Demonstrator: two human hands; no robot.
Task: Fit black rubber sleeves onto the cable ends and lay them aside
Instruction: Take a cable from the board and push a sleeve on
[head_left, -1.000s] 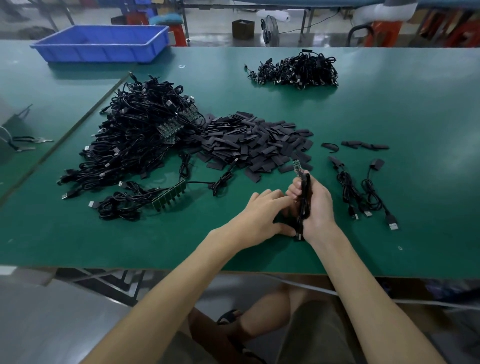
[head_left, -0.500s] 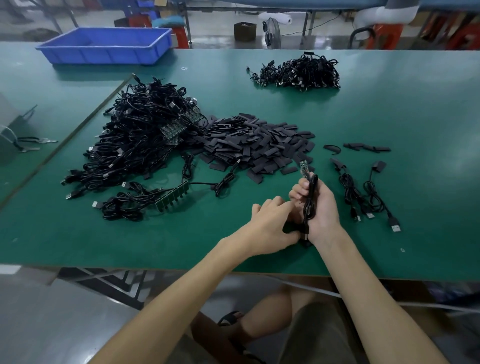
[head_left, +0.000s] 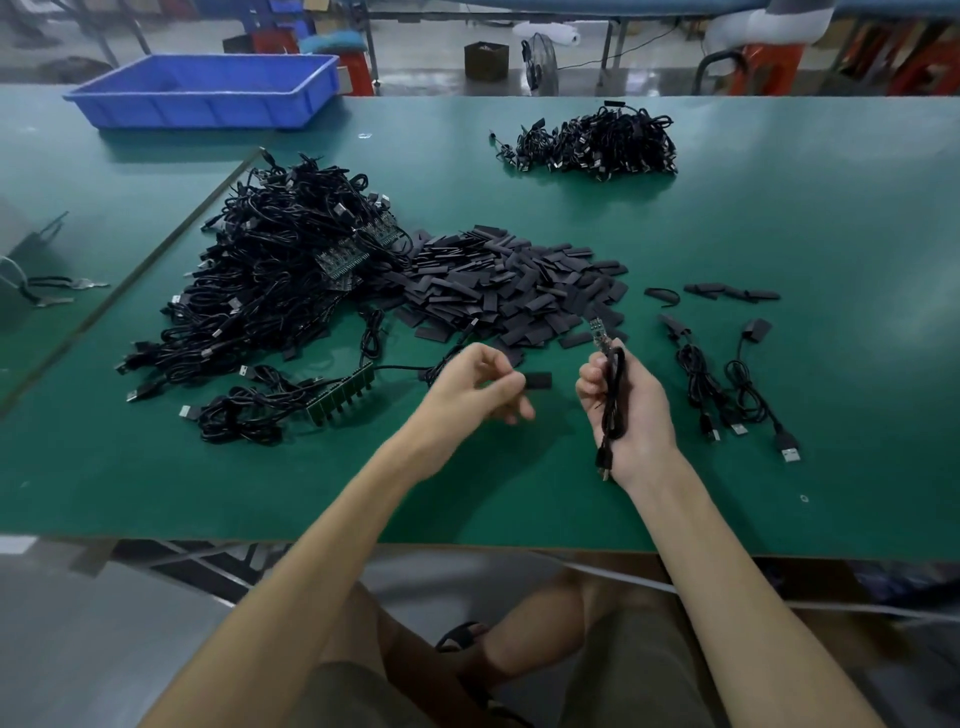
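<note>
Bringing a sleeve to the cable looks like the step in hand. The left hand pinches one black sleeve at its fingertips, near the right hand but not touching it. The right hand grips a coiled cable, whose bare board end pokes up. Next, the sleeve's mouth should line up with that end and slide over it. On the green table, the sleeve pile and cable heap lie behind, with sleeved cables to the right. Nothing blocks the gap between the hands.
</note>
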